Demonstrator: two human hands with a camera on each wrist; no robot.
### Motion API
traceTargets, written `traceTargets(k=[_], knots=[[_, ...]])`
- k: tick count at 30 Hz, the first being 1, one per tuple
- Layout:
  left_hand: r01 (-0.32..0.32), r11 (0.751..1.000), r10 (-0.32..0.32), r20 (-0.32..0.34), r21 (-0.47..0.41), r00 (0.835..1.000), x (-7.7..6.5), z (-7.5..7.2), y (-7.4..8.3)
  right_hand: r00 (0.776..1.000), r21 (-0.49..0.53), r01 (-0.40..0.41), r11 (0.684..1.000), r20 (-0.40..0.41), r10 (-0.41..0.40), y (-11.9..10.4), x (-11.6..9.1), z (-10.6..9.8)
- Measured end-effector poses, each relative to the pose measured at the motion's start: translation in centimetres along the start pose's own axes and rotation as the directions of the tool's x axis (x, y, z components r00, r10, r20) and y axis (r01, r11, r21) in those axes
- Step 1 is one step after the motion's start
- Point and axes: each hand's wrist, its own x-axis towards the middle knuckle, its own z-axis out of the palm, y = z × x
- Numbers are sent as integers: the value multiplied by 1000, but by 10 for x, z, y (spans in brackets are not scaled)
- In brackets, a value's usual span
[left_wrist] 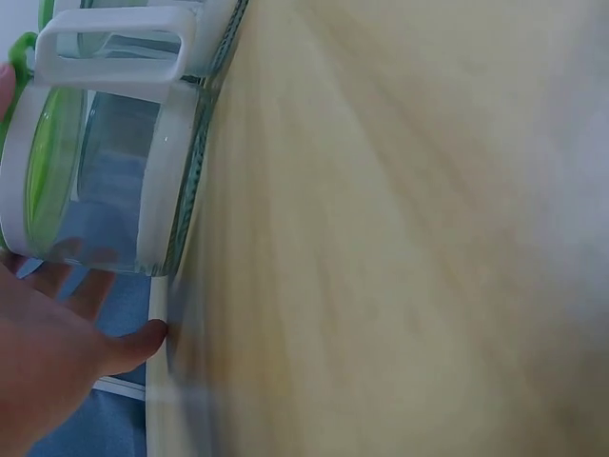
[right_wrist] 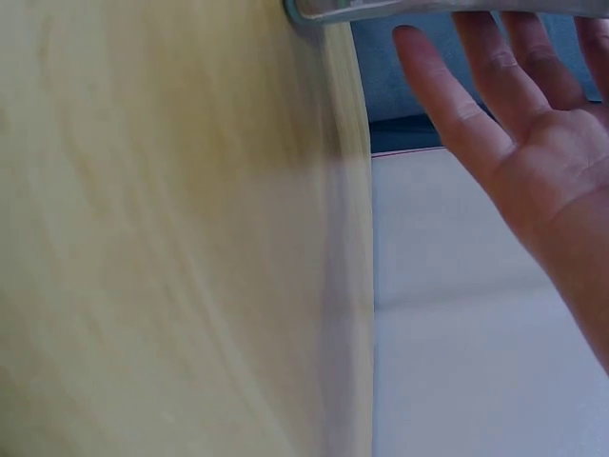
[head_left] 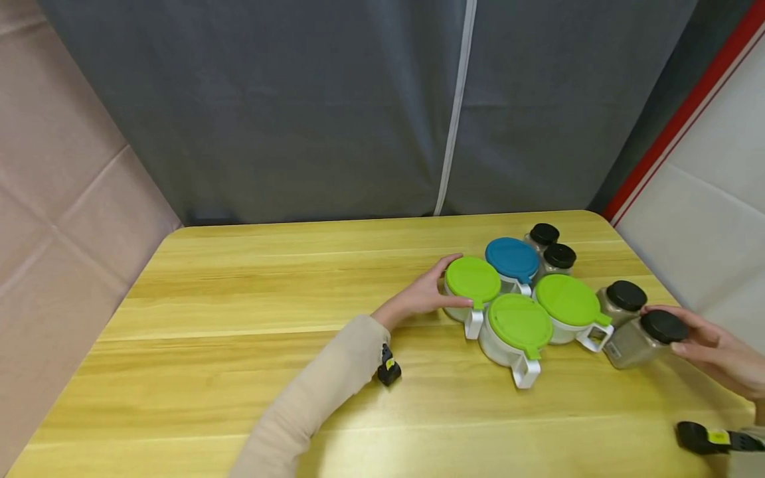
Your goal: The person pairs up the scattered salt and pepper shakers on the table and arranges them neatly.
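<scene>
In the head view, my left hand touches the left side of a glass jar with a green lid and white handle. Its thumb lies along the near side, a finger along the far side; the left wrist view shows the other fingers spread beside the glass. At the right, my right hand is against a clear jar with a black lid, thumb and fingers at either side of the lid. The right wrist view shows those fingers nearly straight beside the jar's wall.
Between the hands stand two more green-lidded jars and a blue-lidded one, handles toward the front. Further black-lidded jars stand behind and right. A grey curtain hangs beyond the wooden table.
</scene>
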Motion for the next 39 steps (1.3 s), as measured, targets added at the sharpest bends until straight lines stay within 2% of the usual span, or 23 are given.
traceTargets(k=[5, 11, 19, 25, 32, 35, 39], knots=[[-6, 1000, 6, 0, 20, 1000, 2, 1, 1, 1000, 18, 8, 1000, -7, -7, -1, -1, 0], [-41, 998, 40, 28, 48, 999, 5, 0, -1, 1000, 22, 28, 999, -13, -27, -2, -3, 3], [-104, 993, 100, 75, 53, 992, 12, -3, -6, 998, -46, 8, 999, -60, -10, 0, -4, 7], [-145, 985, 141, 45, 91, 989, 13, -4, -7, 993, -94, -3, 996, -118, -8, -2, -4, 9], [-162, 974, 160, 21, 156, 987, 10, -6, -7, 988, -129, -1, 992, -153, -19, -8, -4, 12], [-176, 973, 173, 30, 152, 984, 5, -9, -8, 975, -169, -37, 985, -222, -1, -8, -6, 14], [-182, 973, 175, 59, 144, 983, -5, -16, -8, 946, -279, -123, 952, -324, 27, -1, -13, 9]])
